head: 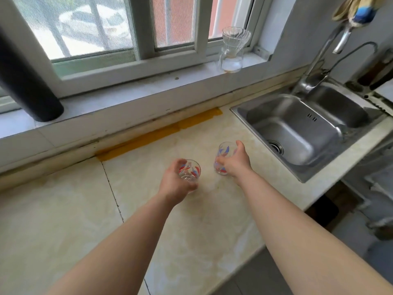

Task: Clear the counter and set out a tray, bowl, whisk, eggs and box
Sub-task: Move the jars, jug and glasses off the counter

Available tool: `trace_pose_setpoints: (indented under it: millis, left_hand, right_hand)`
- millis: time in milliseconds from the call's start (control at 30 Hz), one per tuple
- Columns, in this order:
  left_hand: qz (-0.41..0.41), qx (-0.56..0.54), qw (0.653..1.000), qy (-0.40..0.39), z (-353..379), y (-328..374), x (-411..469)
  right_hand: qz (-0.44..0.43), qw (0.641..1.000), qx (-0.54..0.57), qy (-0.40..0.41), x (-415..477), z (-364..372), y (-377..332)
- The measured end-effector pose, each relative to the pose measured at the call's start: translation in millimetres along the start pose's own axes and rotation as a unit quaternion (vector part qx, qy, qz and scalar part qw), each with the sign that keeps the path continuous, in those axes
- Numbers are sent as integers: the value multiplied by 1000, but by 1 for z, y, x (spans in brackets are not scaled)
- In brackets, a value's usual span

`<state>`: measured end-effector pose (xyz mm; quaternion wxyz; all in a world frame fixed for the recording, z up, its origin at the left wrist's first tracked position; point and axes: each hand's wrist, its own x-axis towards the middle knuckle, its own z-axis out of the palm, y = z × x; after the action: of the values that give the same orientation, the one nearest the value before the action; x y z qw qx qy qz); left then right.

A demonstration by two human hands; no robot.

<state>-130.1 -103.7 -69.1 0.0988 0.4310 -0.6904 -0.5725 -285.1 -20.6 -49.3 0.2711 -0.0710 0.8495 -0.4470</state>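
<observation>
Two clear drinking glasses with red and blue leaf prints are on the pale marble counter [63, 209]. My left hand [176, 182] grips the left glass [191, 170], fingers curled round its side. My right hand [234, 160] grips the right glass [223, 154], thumb and fingers round it. Both glasses are near the counter's middle, about a hand's width apart. Whether they rest on the counter or are lifted I cannot tell. No tray, bowl, whisk, eggs or box is in view.
A steel sink [297, 128] with a tap [327, 50] lies to the right. On the window sill stand a glass coffee carafe with dripper [231, 52] and a dark cylinder [27, 81]. A yellow stain [161, 133] runs along the counter's back edge.
</observation>
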Motion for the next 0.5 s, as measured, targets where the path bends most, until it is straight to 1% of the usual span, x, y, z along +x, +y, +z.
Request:
trace_pose_setpoints:
  millis: [133,233,400,500]
  left_hand:
    - [-3,-14,1000,11,3,-7,4]
    - [-12,-37,999,34,0,-2,2]
    - [-11,-77,992,101,-21,14,-21]
    - [-8,-108,982,154,-42,20,-43]
  right_hand:
    - [-1,1000,6,14,5,2,0]
    - [-8,1000,0,2,5,2,-3]
    - [-62,996,-7,-58,-11,8,-25]
    - [-101,989,10,-112,-32,16,-45]
